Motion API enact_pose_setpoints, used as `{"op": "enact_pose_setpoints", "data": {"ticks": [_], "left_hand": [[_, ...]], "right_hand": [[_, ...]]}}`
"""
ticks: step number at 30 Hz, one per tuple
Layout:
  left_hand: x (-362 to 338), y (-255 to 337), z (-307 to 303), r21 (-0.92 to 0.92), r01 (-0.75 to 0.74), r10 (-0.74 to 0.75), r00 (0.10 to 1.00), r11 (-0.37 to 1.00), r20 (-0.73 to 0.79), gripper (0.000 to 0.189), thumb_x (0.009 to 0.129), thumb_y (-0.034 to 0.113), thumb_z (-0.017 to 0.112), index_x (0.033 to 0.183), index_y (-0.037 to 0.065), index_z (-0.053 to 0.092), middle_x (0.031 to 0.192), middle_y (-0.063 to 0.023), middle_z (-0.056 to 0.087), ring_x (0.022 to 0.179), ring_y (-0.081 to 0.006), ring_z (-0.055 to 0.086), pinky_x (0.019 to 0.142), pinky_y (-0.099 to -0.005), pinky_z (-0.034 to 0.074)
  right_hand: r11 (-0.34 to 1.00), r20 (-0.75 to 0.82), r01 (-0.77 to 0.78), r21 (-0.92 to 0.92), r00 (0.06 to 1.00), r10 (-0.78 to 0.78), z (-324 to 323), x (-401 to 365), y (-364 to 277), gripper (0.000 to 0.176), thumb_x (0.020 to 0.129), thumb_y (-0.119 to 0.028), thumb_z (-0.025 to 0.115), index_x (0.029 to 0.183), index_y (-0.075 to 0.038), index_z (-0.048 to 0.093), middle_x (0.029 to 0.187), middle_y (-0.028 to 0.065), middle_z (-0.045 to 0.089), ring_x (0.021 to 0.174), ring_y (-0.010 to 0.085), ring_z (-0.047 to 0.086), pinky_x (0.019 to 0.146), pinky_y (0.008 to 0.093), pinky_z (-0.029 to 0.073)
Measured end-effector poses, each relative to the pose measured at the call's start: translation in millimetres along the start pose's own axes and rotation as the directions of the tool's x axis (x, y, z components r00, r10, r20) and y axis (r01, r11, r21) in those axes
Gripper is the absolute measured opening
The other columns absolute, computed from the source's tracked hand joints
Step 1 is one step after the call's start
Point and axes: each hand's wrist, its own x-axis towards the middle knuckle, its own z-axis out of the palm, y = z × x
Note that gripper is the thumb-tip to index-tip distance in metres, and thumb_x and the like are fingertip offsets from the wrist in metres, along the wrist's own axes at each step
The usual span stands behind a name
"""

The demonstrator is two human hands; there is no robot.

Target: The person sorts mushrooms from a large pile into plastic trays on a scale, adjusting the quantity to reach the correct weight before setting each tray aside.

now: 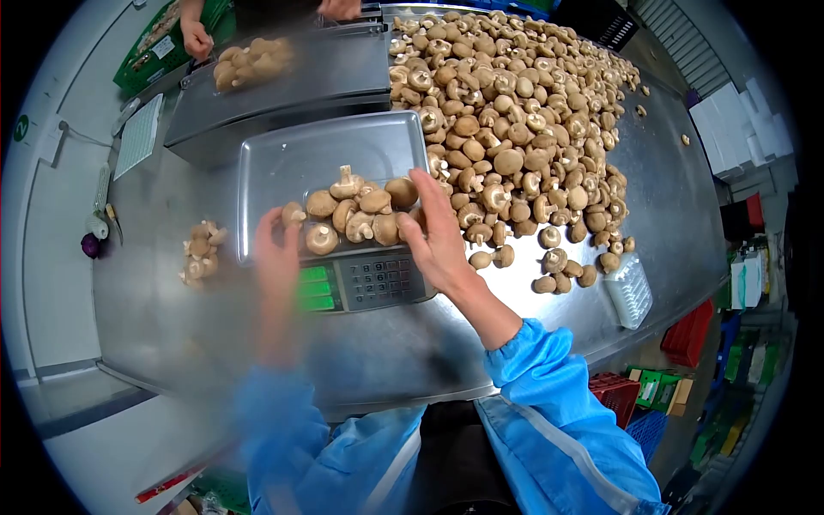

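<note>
Several brown mushrooms (360, 215) lie in a group on the steel pan of a scale (326, 159), whose green display and keypad face me. My left hand (279, 249), blurred by motion, is at the pan's left front edge, its fingers closed around a mushroom (293, 214). On the right side, my right hand (438, 236) rests beside the group, fingers spread, thumb and fingertips near the rightmost mushrooms; it holds none that I can make out.
A large mushroom heap (515, 129) covers the table's right half. Loose mushrooms (202, 253) lie left of the scale. A clear plastic tray (629, 290) stands at the right. Across the table, a co-worker's hand (197, 41) is near another mushroom group (253, 63).
</note>
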Motion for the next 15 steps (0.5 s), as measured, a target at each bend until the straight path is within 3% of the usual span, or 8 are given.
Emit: {"op": "enact_pose_setpoints", "data": {"ticks": [3,7,8,11,12,15], "left_hand": [[3,-14,2,-0.29,0.043,-0.073,0.993,0.956,-0.092,0.033,0.092,-0.002,0.061,0.124,-0.003,0.057,0.117,-0.013,0.065,0.109,-0.0201,0.063,0.096,-0.0328,0.05],[2,25,5,-0.499,-0.079,-0.032,0.977,0.863,-0.209,0.033,0.09,-0.007,0.058,0.123,-0.004,0.056,0.119,-0.016,0.064,0.11,-0.0196,0.063,0.099,-0.033,0.05],[0,37,6,-0.465,-0.089,0.018,0.988,0.881,-0.155,0.035,0.092,-0.006,0.061,0.126,-0.003,0.055,0.126,-0.0156,0.059,0.113,-0.0189,0.061,0.098,-0.0312,0.05],[-1,56,12,-0.079,-0.286,0.284,0.958,0.955,-0.039,0.037,0.09,-0.006,0.062,0.126,0.0,0.056,0.127,-0.0124,0.06,0.114,-0.0191,0.059,0.099,-0.0323,0.049],[-4,52,17,0.04,-0.303,0.302,0.952,0.952,0.041,0.042,0.087,-0.003,0.066,0.127,0.002,0.057,0.128,-0.0107,0.059,0.116,-0.0214,0.058,0.101,-0.0345,0.047],[-20,63,26,0.079,-0.271,0.259,0.956,0.959,0.137,0.046,0.085,0.0,0.069,0.129,0.002,0.056,0.129,-0.0118,0.058,0.118,-0.0244,0.057,0.102,-0.0361,0.046]], "right_hand": [[0.976,-0.018,-0.167,0.142,0.985,0.171,-2,-17,7,0.055,0.097,-0.018,0.055,0.147,-0.002,0.038,0.15,0.0214,0.039,0.139,0.0351,0.038,0.114,0.0411,0.032],[0.983,-0.141,-0.104,0.153,0.982,0.126,-2,-34,28,0.043,0.099,-0.017,0.052,0.138,0.0,0.047,0.142,0.0193,0.048,0.13,0.0337,0.048,0.107,0.0392,0.038],[0.977,-0.186,-0.132,0.166,0.969,0.163,-2,-35,24,0.039,0.099,-0.017,0.051,0.134,0.001,0.051,0.137,0.0189,0.051,0.127,0.0331,0.051,0.106,0.0391,0.04],[0.984,-0.184,-0.116,0.136,0.973,0.14,-5,-32,17,0.038,0.098,-0.016,0.052,0.132,0.0,0.051,0.137,0.0191,0.051,0.127,0.034,0.051,0.106,0.04,0.04],[0.988,-0.175,-0.094,0.119,0.978,0.115,-6,-31,15,0.037,0.098,-0.015,0.052,0.132,0.001,0.052,0.137,0.0192,0.051,0.126,0.0344,0.051,0.106,0.0403,0.04],[0.996,-0.162,-0.046,0.075,0.985,0.058,-12,-31,13,0.035,0.098,-0.013,0.054,0.13,0.001,0.053,0.136,0.0195,0.052,0.126,0.0356,0.051,0.106,0.0411,0.04]]}}
